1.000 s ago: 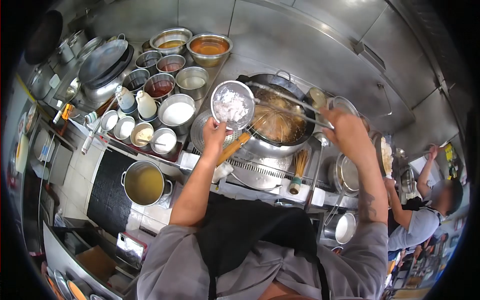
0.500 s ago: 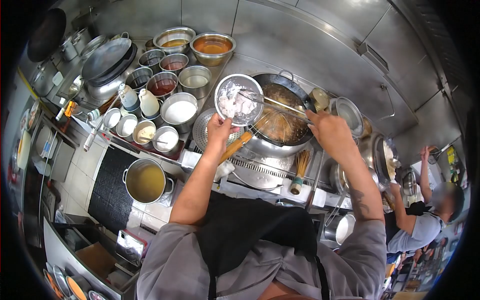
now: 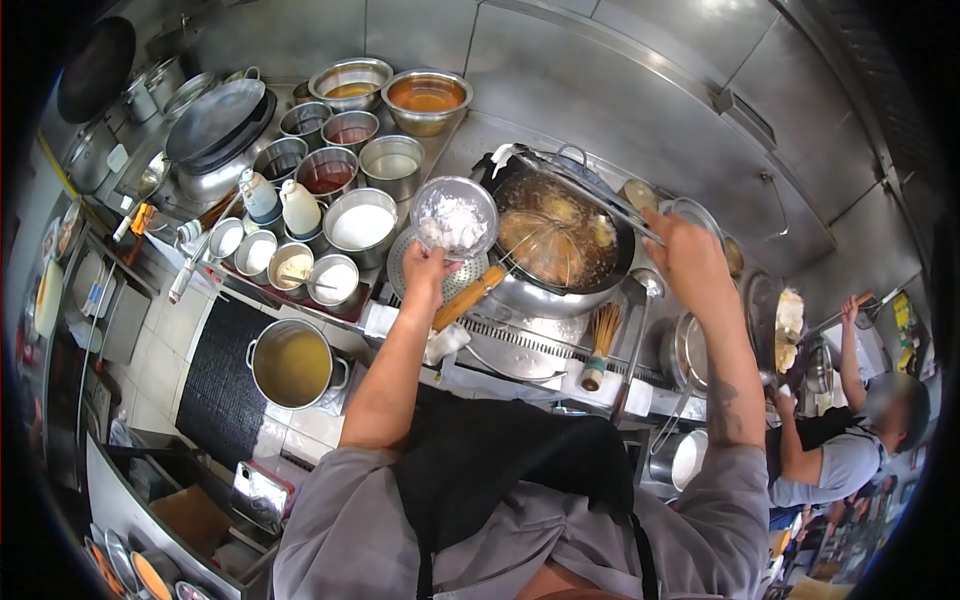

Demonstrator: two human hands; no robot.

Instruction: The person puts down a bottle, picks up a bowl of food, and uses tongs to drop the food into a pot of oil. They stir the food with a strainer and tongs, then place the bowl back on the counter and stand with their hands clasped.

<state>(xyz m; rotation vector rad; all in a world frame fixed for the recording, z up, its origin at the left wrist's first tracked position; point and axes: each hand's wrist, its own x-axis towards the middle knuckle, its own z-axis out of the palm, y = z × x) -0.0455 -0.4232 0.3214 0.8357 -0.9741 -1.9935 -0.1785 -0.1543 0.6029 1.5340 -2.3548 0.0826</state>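
Note:
My left hand point(image 3: 428, 272) grips the rim of a metal bowl point(image 3: 489, 215) holding white, floury pieces point(image 3: 452, 222). In my right hand point(image 3: 683, 250) are long metal tongs point(image 3: 585, 187), reaching left over the far side of a black wok point(image 3: 622, 262). At their tip a white coated piece point(image 3: 502, 157) hangs near the wok's left rim. Bubbling oil in the wok holds a few pale pieces point(image 3: 558, 208). A wire strainer point(image 3: 545, 248) lies in the oil, its wooden handle point(image 3: 468, 298) pointing toward me beneath my left hand.
A perforated pan point(image 3: 400, 270) sits under the bowl. Several metal pots of sauces and powders point(image 3: 362, 220) stand at left. A bamboo brush point(image 3: 600, 345) and a ladle point(image 3: 640, 315) lie in front of the wok. Another person point(image 3: 840, 440) works at right.
The bowl has moved left and slightly down, away from the wok. The tongs have lifted out of the bowl with a white piece and swung up over the wok.

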